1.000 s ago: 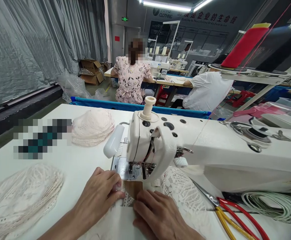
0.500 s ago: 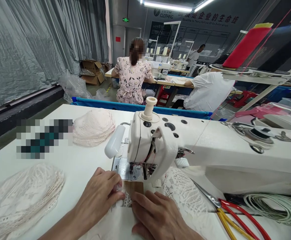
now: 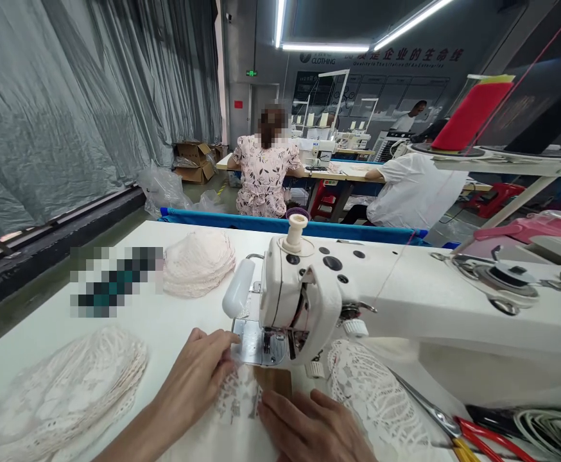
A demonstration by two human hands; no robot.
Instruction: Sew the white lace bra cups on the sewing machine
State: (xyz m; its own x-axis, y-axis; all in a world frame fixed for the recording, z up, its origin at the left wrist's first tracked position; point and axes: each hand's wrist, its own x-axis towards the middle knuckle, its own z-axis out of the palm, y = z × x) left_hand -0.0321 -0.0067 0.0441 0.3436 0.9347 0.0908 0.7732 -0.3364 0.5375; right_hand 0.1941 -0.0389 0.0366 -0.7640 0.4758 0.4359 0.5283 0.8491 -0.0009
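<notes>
A sheer white lace piece [image 3: 236, 394] lies in front of the sewing machine [image 3: 287, 289], just short of its metal needle plate [image 3: 250, 340]. My left hand [image 3: 198, 369] has the lace's left side between thumb and fingers, its index fingertip close to the plate's edge. On the right side of the same piece, the bent fingers of my right hand [image 3: 312, 420] close over the fabric; its thumb is hidden. A brown patch [image 3: 276, 380] shows between the right fingers and the machine. The presser foot area is partly covered by the machine's white guard.
Lace stacks lie at the left front [image 3: 69, 391] and behind the machine's left side [image 3: 198, 263]. More lace [image 3: 371, 391] lies right of my hand, beside red-and-yellow-handled scissors [image 3: 447, 420] and a coiled cord [image 3: 550, 423]. A red thread cone [image 3: 473, 115] stands upper right. Co-workers sit ahead.
The view has tilted up and shifted left. My left fingers have spread slightly toward the plate, and more lace pattern shows between my hands. The right hand stays on the fabric.
</notes>
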